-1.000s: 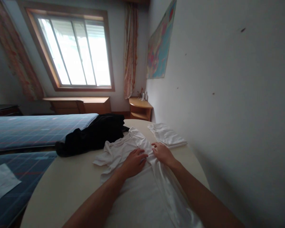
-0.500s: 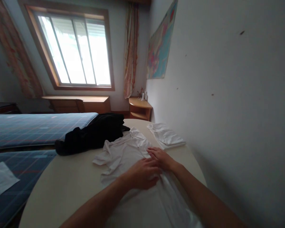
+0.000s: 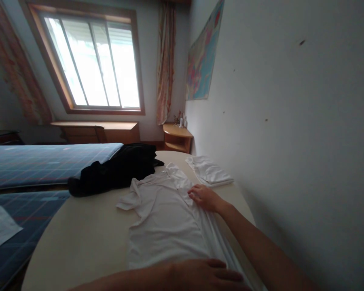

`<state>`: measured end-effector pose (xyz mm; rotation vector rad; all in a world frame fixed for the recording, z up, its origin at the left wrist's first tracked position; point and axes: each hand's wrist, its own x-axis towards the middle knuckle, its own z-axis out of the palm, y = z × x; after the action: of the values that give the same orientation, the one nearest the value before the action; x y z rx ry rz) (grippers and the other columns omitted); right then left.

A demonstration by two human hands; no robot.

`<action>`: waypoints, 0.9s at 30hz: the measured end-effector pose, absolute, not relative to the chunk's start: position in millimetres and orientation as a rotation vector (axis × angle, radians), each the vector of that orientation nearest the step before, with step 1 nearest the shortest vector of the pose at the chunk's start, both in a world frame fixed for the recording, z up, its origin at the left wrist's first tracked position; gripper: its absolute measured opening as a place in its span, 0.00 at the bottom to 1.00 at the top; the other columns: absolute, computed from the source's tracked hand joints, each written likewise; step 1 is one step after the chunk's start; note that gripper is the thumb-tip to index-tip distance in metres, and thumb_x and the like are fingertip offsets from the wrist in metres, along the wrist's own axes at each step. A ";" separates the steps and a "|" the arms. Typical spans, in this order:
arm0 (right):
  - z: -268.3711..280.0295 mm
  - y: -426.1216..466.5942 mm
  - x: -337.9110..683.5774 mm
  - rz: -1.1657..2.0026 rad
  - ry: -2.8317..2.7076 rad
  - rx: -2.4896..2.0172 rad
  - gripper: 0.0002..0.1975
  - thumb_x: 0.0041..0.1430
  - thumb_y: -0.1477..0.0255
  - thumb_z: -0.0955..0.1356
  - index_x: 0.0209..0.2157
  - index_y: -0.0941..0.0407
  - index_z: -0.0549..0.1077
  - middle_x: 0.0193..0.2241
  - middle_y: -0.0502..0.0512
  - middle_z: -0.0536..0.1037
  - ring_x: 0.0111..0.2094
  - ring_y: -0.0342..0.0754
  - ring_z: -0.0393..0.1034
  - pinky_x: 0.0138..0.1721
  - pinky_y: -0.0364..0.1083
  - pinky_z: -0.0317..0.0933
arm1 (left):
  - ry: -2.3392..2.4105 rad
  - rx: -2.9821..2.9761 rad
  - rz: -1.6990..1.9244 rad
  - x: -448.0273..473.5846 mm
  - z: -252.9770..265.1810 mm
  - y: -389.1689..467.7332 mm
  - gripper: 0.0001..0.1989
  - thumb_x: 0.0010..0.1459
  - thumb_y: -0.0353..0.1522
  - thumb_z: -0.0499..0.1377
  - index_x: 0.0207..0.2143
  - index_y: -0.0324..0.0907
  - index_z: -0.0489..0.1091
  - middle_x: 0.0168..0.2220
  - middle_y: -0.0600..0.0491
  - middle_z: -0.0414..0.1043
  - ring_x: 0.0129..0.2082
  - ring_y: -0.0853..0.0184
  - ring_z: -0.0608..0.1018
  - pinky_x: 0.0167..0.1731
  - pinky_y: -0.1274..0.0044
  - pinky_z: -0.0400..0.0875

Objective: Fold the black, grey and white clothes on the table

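A white short-sleeved shirt (image 3: pixel 166 226) lies spread on the round table (image 3: pixel 79 238), its collar toward the far side and some creases across it. My left hand (image 3: pixel 209 275) rests low over the shirt's near part, fingers stretched to the right and partly cut off by the bottom edge of the view. Farther up, my right hand (image 3: pixel 204 197) lies on the shirt's right side below the collar, its fingers extended and slightly bent. Neither hand shows cloth gripped between its fingers.
A folded white garment (image 3: pixel 210 171) lies at the table's far right, near the wall. Black clothing (image 3: pixel 118 167) is heaped at the far left edge. Beyond it are blue checked mattresses (image 3: pixel 48 161), with a white sheet (image 3: pixel 1 228) on the nearer one.
My left hand has moved from beside the right hand down toward me along the shirt, which now looks flatter there. My right hand has stayed nearly in place.
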<state>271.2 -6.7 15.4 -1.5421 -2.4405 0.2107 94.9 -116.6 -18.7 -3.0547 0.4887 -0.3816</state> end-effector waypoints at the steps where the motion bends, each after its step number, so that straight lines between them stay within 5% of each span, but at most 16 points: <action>1: 14.0 -6.0 268.1 0.164 -2.434 -1.562 0.16 0.67 0.66 0.62 0.48 0.57 0.77 0.48 0.61 0.77 0.51 0.52 0.70 0.56 0.49 0.59 | 0.514 -3.065 -0.378 97.3 -18.1 -116.5 0.20 0.72 0.33 0.42 0.55 0.47 0.70 0.68 0.57 0.55 0.68 0.70 0.57 0.62 0.79 0.58; 7: -13.5 -15.1 259.7 0.067 -2.343 -1.576 0.21 0.66 0.66 0.63 0.58 0.57 0.68 0.59 0.63 0.68 0.61 0.55 0.61 0.62 0.55 0.52 | -0.235 -3.263 -0.428 85.3 8.3 -87.6 0.13 0.66 0.35 0.53 0.50 0.44 0.70 0.51 0.49 0.74 0.50 0.62 0.75 0.53 0.71 0.68; 10: -16.8 -26.6 264.0 0.079 -2.339 -1.571 0.22 0.67 0.64 0.62 0.60 0.54 0.66 0.63 0.60 0.64 0.64 0.56 0.56 0.64 0.58 0.47 | -0.734 -3.130 -0.491 70.1 10.2 -66.5 0.13 0.64 0.35 0.55 0.50 0.42 0.69 0.54 0.45 0.71 0.56 0.56 0.71 0.59 0.64 0.63; 14: 3.4 -41.1 268.1 0.006 -2.384 -1.632 0.16 0.67 0.63 0.62 0.51 0.54 0.72 0.53 0.59 0.75 0.56 0.54 0.66 0.61 0.56 0.50 | -1.170 -3.028 -0.486 52.6 -2.4 -53.8 0.26 0.64 0.42 0.55 0.61 0.42 0.61 0.66 0.42 0.56 0.68 0.45 0.53 0.64 0.52 0.51; 19: 27.4 -40.3 258.8 -0.180 -2.262 -1.990 0.19 0.70 0.65 0.58 0.37 0.58 0.76 0.37 0.63 0.80 0.43 0.54 0.73 0.50 0.50 0.58 | -1.013 -3.264 -0.346 45.5 -4.0 -70.5 0.30 0.65 0.46 0.53 0.65 0.44 0.58 0.69 0.45 0.53 0.69 0.46 0.52 0.65 0.54 0.50; 27: -0.2 1.8 231.0 0.082 -2.189 -1.914 0.24 0.70 0.65 0.57 0.61 0.64 0.64 0.62 0.67 0.67 0.63 0.52 0.58 0.62 0.47 0.50 | -1.027 -3.203 -0.526 43.9 4.0 -66.1 0.19 0.68 0.42 0.51 0.57 0.45 0.66 0.63 0.48 0.63 0.65 0.53 0.61 0.64 0.59 0.55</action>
<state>231.0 1.8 -0.2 -1.9137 -2.1888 0.0825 43.9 -66.1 4.0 -3.2030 -1.0271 -0.5260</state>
